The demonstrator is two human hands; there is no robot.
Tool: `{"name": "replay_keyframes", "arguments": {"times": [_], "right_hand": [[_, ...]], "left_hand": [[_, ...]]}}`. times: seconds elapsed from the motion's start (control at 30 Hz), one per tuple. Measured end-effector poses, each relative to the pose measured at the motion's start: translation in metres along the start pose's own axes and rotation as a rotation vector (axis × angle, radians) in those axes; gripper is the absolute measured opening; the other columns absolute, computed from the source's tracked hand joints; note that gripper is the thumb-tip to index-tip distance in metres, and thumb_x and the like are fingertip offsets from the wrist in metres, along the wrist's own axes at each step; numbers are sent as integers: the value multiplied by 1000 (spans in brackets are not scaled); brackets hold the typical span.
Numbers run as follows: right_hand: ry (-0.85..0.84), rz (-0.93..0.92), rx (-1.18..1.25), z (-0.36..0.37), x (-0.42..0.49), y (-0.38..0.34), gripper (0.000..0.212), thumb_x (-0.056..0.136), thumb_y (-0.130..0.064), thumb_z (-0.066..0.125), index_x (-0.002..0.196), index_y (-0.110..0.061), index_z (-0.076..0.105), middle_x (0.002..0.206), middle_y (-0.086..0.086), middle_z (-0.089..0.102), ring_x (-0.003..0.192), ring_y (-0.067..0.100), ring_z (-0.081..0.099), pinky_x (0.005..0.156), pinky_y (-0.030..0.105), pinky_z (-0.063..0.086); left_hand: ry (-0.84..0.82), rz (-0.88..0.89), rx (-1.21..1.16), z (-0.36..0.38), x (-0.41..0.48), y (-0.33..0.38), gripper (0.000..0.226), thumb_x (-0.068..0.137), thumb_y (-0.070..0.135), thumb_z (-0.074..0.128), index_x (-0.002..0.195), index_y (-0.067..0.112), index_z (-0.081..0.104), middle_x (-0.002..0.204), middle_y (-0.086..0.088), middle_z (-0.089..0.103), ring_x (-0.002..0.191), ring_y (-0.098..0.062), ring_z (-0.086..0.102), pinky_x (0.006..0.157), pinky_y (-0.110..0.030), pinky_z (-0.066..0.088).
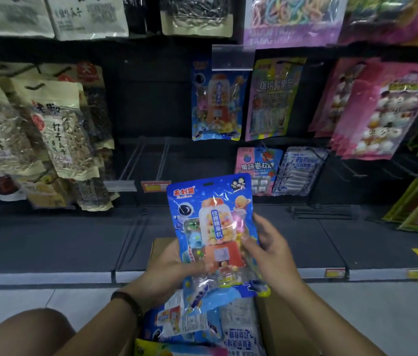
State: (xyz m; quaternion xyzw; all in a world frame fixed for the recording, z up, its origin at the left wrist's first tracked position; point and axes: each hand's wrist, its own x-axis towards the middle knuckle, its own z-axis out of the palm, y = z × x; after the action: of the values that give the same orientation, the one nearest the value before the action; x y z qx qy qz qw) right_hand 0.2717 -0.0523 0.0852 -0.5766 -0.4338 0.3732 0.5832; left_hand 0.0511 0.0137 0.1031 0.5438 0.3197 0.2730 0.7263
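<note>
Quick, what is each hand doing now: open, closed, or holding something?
Left hand: grips the blue candy bag at its left edge.
Right hand: grips the same bag at its right edge.

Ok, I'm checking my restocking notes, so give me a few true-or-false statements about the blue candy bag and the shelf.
1. Both the left hand and the right hand hold the blue candy bag. True.
2. A matching bag hangs on the shelf above. True.
3. The cardboard box underneath is empty. False: more bags lie in it.
4. The bracelet sits on the right wrist. False: it is on the left wrist.
</note>
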Motion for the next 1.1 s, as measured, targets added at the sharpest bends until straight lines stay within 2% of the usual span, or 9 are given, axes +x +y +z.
{"name": "replay_keyframes", "arguments": {"times": [0.07,0.2,0.33,0.5,0.6,0.8,0.9,1.0,1.1], "right_hand": [[10,-43,19,8,0,-6,44,105,-4,61,145,-21,57,129,-4,75,115,19,75,91,40,63],[-51,-142,5,19,4,-25,48,102,-11,68,145,-27,55,136,-4,70,124,19,69,100,55,59],[35,-284,-179,24,12,-44,84,101,-24,70,161,-57,20,158,-28,44,149,2,42,117,41,45],[28,-337,-125,30,29,-58,71,103,-17,67,154,-57,40,158,-36,41,148,0,42,109,40,55],[76,-300,2,28,50,-71,69,103,-12,67,146,-62,47,155,-30,48,141,13,55,100,48,60],[246,-358,16,27,91,-105,61,103,-11,67,150,-46,52,150,-34,52,136,-8,52,110,37,54],[266,-377,-35,26,111,-116,60,104,-15,65,151,-50,49,153,-32,49,141,-1,51,113,44,52],[272,-411,-48,25,126,-129,59,105,-13,63,152,-45,50,155,-30,48,139,-9,47,112,29,51],[286,-465,-95,24,136,-139,61,105,-6,61,154,-40,49,154,-35,45,140,-20,38,118,22,40]], "left_hand": [[115,36,-3,2,5,2,49,92,18,81,136,11,61,133,-12,73,120,-31,73,96,-43,62],[275,143,82,-5,13,13,32,94,7,73,125,9,66,120,-11,79,108,-32,77,86,-42,65],[330,232,116,-2,14,31,29,93,4,74,121,10,68,114,-7,81,101,-26,80,77,-33,65],[318,308,130,4,24,56,44,95,11,75,134,19,58,121,-2,79,108,-25,78,88,-46,65],[333,381,172,8,36,81,53,93,19,79,137,29,52,123,4,77,107,-18,78,86,-42,65],[359,583,333,10,68,123,82,94,18,80,155,42,30,127,14,73,106,-2,75,75,-18,61],[277,625,334,7,85,131,103,96,13,77,162,53,9,140,12,66,116,-4,72,78,-17,61],[242,661,354,3,99,142,101,92,7,80,159,53,20,138,21,66,120,-2,69,85,-22,62],[222,717,386,4,106,155,90,91,4,80,156,46,34,133,49,54,120,12,63,85,-8,55]]}}
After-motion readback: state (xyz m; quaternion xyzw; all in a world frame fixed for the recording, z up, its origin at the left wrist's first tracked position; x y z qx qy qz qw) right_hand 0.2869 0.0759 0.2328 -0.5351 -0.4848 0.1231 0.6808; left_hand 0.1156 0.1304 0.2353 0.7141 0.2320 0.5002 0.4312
